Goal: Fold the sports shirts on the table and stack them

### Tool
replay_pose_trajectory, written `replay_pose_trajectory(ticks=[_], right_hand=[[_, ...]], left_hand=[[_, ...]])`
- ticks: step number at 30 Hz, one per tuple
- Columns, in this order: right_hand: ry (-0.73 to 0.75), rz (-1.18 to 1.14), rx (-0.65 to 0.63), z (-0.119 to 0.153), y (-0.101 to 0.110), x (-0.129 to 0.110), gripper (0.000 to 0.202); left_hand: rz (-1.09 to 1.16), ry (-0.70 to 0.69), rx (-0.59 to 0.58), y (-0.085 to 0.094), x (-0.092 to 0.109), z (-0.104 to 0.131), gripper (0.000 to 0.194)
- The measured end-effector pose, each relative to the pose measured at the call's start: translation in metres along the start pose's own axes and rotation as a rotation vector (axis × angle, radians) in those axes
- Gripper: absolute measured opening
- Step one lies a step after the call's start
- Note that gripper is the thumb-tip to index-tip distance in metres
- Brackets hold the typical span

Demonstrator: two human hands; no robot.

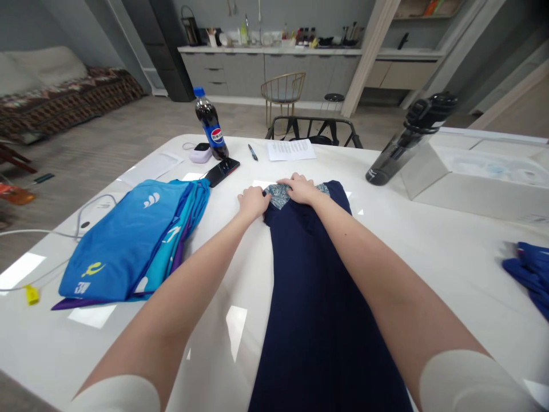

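Note:
A long navy garment [313,297] lies flat down the table in front of me, its near end running out of the bottom of the view. Its far end shows a grey-blue patterned panel [279,196]. My left hand [253,202] is closed at the far left corner of the garment, fingers curled over the edge. On top of the patterned panel rests my right hand [301,189], its fingers apart and pointing left across the cloth. Part of the panel is hidden beneath that hand.
Left stands a stack of folded blue shirts [124,234]. Beyond are a phone [223,171], a cola bottle [210,126], a pen [253,151] and a printed sheet [290,150]. Rightward are a dark drink bottle [398,149], a white box [480,186] and blue cloth [532,274].

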State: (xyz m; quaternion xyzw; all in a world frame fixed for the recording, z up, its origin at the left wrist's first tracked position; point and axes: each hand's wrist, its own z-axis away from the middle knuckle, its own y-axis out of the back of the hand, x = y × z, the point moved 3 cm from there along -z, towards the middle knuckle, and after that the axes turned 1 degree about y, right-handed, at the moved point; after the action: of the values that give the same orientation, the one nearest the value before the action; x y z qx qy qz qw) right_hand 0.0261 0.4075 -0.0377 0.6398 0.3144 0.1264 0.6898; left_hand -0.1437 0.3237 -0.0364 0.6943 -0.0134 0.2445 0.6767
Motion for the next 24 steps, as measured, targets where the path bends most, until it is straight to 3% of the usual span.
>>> replay_pose_trajectory(ticks=[4, 8, 10, 12, 15, 18, 21, 24], right_hand=[[0.081, -0.164, 0.09, -0.003, 0.008, 0.003, 0.02], [0.141, -0.551, 0.175, 0.006, 0.034, 0.017, 0.015], [0.045, -0.768, 0.234, 0.019, 0.048, 0.033, 0.019], [-0.146, -0.943, 0.297, 0.04, 0.058, 0.058, 0.026], [-0.495, -1.04, 0.375, 0.083, 0.058, 0.099, 0.037], [-0.686, -0.855, 0.47, 0.125, 0.048, 0.125, 0.042], [-0.584, -0.521, 0.498, 0.152, 0.036, 0.118, 0.039], [-0.443, -0.33, 0.452, 0.172, 0.026, 0.09, 0.042]], left_hand=[[0.321, -0.112, 0.098, 0.021, 0.013, 0.009, 0.024], [0.626, -0.225, 0.14, 0.034, 0.068, 0.009, 0.022], [0.737, -0.277, 0.096, 0.028, 0.109, 0.01, 0.022], [0.814, -0.338, -0.008, 0.014, 0.146, 0.014, 0.025], [0.779, -0.432, -0.156, -0.013, 0.175, 0.025, 0.036], [0.495, -0.578, -0.124, -0.031, 0.164, 0.039, 0.037], [0.191, -0.692, -0.062, -0.034, 0.136, 0.061, 0.038], [0.033, -0.676, 0.001, -0.025, 0.112, 0.099, 0.034]])
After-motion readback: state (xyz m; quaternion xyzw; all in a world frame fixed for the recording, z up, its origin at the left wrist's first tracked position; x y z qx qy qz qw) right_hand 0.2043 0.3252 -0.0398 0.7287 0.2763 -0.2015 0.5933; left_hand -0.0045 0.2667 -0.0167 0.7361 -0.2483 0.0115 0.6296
